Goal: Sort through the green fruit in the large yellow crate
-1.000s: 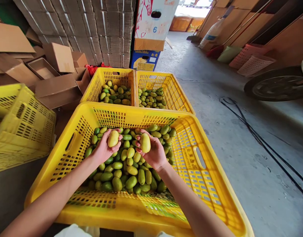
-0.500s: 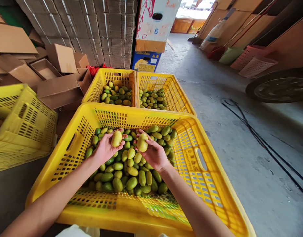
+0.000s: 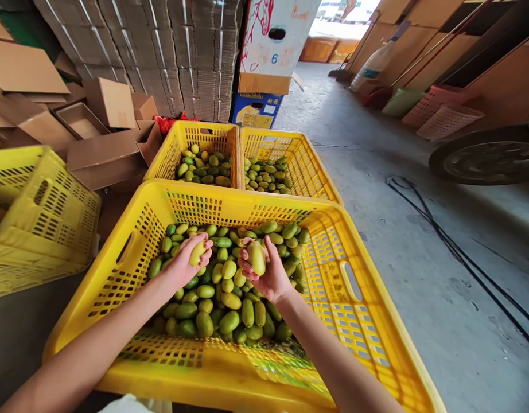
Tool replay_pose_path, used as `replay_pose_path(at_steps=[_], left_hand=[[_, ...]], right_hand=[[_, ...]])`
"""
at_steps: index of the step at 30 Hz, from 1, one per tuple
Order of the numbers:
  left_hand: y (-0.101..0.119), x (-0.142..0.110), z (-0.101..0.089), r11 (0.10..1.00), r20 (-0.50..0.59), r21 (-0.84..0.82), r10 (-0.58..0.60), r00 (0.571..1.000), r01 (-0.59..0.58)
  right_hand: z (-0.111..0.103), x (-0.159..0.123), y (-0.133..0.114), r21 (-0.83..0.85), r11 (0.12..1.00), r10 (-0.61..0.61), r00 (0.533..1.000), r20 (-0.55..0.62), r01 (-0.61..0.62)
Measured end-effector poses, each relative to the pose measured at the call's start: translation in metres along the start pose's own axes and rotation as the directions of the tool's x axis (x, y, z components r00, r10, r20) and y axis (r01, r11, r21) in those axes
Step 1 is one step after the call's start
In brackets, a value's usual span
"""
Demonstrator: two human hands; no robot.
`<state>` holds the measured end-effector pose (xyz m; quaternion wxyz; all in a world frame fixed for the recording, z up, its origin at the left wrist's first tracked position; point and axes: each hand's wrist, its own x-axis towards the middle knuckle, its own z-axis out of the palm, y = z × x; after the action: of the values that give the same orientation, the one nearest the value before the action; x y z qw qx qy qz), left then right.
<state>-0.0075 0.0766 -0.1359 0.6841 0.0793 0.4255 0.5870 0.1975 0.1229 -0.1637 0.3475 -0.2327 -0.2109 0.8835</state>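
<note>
My left hand (image 3: 185, 261) is closed round an oval yellow-green fruit (image 3: 197, 253), its fingers curled over the far side. In my right hand (image 3: 271, 279) lies another yellow-green fruit (image 3: 256, 258), gripped between the curled fingers and the raised thumb. Both hands are held over a large yellow plastic crate (image 3: 195, 384), a short gap apart. Below them spreads a heap of oval fruits (image 3: 230, 301), from dark green to yellowish. The exact kind of fruit I cannot tell.
Beyond the big crate stand two smaller yellow crates (image 3: 318, 172), each partly filled with similar fruits. A yellow-green crate (image 3: 53, 229) is at the left, beside loose cardboard boxes (image 3: 103, 158). Black cable (image 3: 451, 244) lies on the floor at right, near a wheel (image 3: 488, 160).
My left hand has turned and its fingers have closed more over its fruit. The right hand has rolled palm upward, its fruit shifting slightly right and down.
</note>
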Motion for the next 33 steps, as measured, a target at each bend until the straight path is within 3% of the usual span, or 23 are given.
replay_pose_path(at_steps=[3,7,12,19,25,29,33], left_hand=[[0.005,0.000,0.004,0.996,-0.105,0.006,-0.089,0.990,0.091],[0.007,-0.002,0.004,0.979,-0.070,0.038,-0.200,0.977,0.203],[0.000,-0.001,0.000,0.991,0.043,0.045,-0.128,0.991,0.126],[0.001,0.000,0.000,0.995,0.000,-0.073,-0.066,0.998,0.066],[0.009,-0.003,0.008,0.986,-0.067,-0.142,-0.098,0.993,0.088],[0.007,-0.003,0.009,0.990,-0.102,-0.118,-0.083,0.991,0.071],[-0.001,0.002,0.000,0.999,-0.044,-0.037,-0.029,0.999,0.027]], right_hand=[[-0.002,0.001,-0.002,0.042,0.999,-0.020,0.998,-0.051,0.022],[-0.006,0.006,-0.001,0.000,1.000,-0.023,0.989,-0.146,0.023],[-0.005,0.007,0.001,-0.040,0.999,-0.021,0.977,-0.210,0.013],[0.005,0.004,0.001,-0.030,0.999,-0.031,0.968,-0.251,0.025],[0.008,0.005,0.002,-0.070,0.997,-0.046,0.954,-0.297,0.026],[0.007,0.005,0.000,-0.102,0.993,-0.093,0.946,-0.310,0.064],[0.007,0.004,0.001,-0.192,0.979,-0.130,0.944,-0.303,0.073]])
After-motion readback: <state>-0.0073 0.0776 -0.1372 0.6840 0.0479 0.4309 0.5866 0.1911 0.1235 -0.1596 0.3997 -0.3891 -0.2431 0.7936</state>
